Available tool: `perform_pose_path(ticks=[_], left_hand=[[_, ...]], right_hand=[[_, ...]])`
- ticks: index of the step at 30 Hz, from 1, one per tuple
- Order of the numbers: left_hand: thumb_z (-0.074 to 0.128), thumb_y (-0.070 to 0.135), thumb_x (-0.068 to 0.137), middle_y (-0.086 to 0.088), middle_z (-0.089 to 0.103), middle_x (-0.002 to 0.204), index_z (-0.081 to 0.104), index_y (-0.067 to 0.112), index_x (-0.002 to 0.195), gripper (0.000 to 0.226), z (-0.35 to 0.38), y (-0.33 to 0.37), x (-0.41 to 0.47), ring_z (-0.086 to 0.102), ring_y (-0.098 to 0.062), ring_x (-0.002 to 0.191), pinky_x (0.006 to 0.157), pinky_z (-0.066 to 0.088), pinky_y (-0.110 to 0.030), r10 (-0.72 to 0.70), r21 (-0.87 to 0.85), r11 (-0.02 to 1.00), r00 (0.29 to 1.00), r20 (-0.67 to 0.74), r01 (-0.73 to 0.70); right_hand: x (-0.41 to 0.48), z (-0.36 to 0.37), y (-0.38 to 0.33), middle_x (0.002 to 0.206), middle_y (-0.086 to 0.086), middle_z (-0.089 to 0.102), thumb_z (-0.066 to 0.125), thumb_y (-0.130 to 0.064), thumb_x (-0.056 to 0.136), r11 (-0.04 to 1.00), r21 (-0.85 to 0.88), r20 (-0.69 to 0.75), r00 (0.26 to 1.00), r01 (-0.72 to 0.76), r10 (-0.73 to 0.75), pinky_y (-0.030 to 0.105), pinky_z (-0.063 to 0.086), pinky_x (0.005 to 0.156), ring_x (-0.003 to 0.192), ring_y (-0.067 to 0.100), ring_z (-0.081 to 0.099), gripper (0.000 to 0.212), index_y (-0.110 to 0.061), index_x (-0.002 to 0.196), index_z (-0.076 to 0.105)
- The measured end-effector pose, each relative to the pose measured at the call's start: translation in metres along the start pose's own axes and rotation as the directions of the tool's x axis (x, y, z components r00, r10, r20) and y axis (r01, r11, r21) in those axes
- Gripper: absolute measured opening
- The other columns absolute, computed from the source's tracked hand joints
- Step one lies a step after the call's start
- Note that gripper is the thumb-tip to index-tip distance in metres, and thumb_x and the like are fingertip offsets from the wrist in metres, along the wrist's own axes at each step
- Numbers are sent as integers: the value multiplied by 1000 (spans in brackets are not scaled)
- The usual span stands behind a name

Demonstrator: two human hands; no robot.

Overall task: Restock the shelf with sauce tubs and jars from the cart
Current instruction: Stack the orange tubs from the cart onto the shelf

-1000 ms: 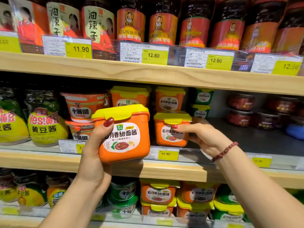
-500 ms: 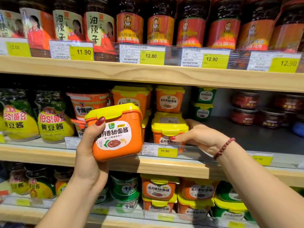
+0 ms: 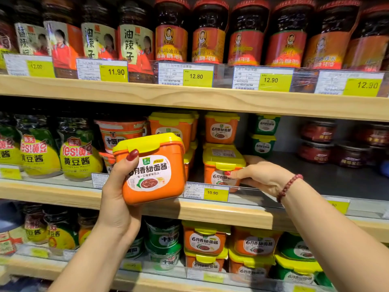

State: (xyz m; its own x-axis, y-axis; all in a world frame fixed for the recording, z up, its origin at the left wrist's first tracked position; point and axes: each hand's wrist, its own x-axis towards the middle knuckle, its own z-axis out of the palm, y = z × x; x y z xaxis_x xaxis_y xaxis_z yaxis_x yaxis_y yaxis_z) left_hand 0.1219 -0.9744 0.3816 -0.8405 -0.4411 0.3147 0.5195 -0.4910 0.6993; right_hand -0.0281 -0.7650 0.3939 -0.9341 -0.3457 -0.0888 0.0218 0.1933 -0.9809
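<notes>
My left hand (image 3: 116, 199) grips an orange sauce tub with a yellow lid (image 3: 154, 167), held tilted in front of the middle shelf (image 3: 63, 197). My right hand (image 3: 263, 175) wraps around a second orange tub (image 3: 223, 163) that stands at the shelf's front edge behind the 10.90 price tag (image 3: 207, 191). The thumb lies across its label and the fingers reach behind it. More orange tubs (image 3: 221, 128) are stacked further back on the same shelf. The cart is out of view.
Green tubs (image 3: 264, 133) and dark red jars (image 3: 317, 142) stand to the right, with bare grey shelf floor (image 3: 315, 178) in front of them. Yellow-label soybean sauce jars (image 3: 79, 159) fill the left. Chili oil jars (image 3: 210, 32) line the top shelf; more tubs sit below.
The right hand's tub has slid forward to the shelf's front edge. The left hand's tub stays held up in front of the shelf. The camera has shifted, so everything sits lower and further right in view.
</notes>
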Motion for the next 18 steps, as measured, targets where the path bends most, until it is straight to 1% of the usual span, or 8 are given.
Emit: perform_pose_path(ticks=[5, 7, 9, 10, 11, 13, 16, 18], left_hand=[[51, 28, 69, 6, 69, 58, 70, 23, 62, 21, 3, -6, -1, 66, -8, 50, 37, 50, -24, -15, -2, 1000, 999, 42, 15], [50, 28, 69, 6, 70, 59, 73, 26, 55, 27, 5, -8, 0, 67, -8, 51, 39, 51, -23, -15, 4, 1000, 996, 88, 15], [55, 32, 68, 5, 71, 61, 74, 28, 55, 23, 7, -11, 2, 68, -10, 53, 40, 51, -24, -27, 0, 1000, 991, 133, 28], [64, 38, 61, 4, 71, 63, 75, 27, 58, 16, 9, -12, 5, 69, -11, 55, 41, 52, -25, -34, -4, 999, 987, 160, 36], [75, 44, 48, 3, 73, 66, 76, 26, 62, 23, 11, -13, 7, 70, -12, 58, 45, 54, -26, -26, -11, 1000, 981, 192, 28], [84, 50, 27, 3, 74, 71, 77, 25, 67, 47, 15, -18, 14, 71, -12, 63, 50, 55, -25, -12, -7, 1000, 971, 240, 14], [85, 42, 29, 2, 74, 73, 77, 25, 68, 43, 23, -27, 24, 71, -12, 67, 55, 57, -25, -7, 6, 1000, 962, 274, 6], [86, 40, 35, -4, 75, 80, 77, 23, 74, 44, 30, -31, 29, 72, -18, 73, 62, 59, -30, -34, 39, 999, 955, 294, 24]], right_hand=[[-5, -7, 2, 102, 6, 70, 75, -6, 78, 983, -182, -76, 996, 29, -43, 24, 54, 81, 100, 20, 66, 42, -5, 116, 57], [-11, -10, 0, 119, 8, 65, 77, -8, 77, 963, -262, -82, 993, 55, -79, 30, 54, 90, 108, 20, 63, 64, -6, 133, 48], [-21, -10, -4, 136, 7, 54, 79, -10, 76, 934, -332, -103, 979, 132, -175, 33, 46, 101, 121, 20, 55, 80, -10, 144, 36], [-28, -8, -6, 140, 2, 49, 80, -12, 75, 905, -373, -110, 959, 202, -259, 30, 42, 103, 126, 17, 49, 83, -13, 145, 36], [-36, -5, -9, 141, -2, 46, 82, -15, 73, 866, -411, -93, 932, 285, -350, 25, 39, 103, 128, 12, 45, 84, -16, 144, 37], [-49, -2, -12, 142, -10, 46, 86, -24, 68, 813, -388, 17, 886, 433, -463, 20, 38, 101, 128, 3, 44, 85, -24, 141, 42], [-64, 7, -16, 138, -10, 53, 87, -32, 63, 847, -251, 191, 882, 468, -431, 25, 49, 95, 123, 2, 53, 85, -26, 138, 46], [-68, 14, -18, 129, -4, 61, 81, -27, 64, 876, -154, 212, 881, 457, -422, 26, 53, 87, 116, 7, 60, 79, -20, 136, 48]])
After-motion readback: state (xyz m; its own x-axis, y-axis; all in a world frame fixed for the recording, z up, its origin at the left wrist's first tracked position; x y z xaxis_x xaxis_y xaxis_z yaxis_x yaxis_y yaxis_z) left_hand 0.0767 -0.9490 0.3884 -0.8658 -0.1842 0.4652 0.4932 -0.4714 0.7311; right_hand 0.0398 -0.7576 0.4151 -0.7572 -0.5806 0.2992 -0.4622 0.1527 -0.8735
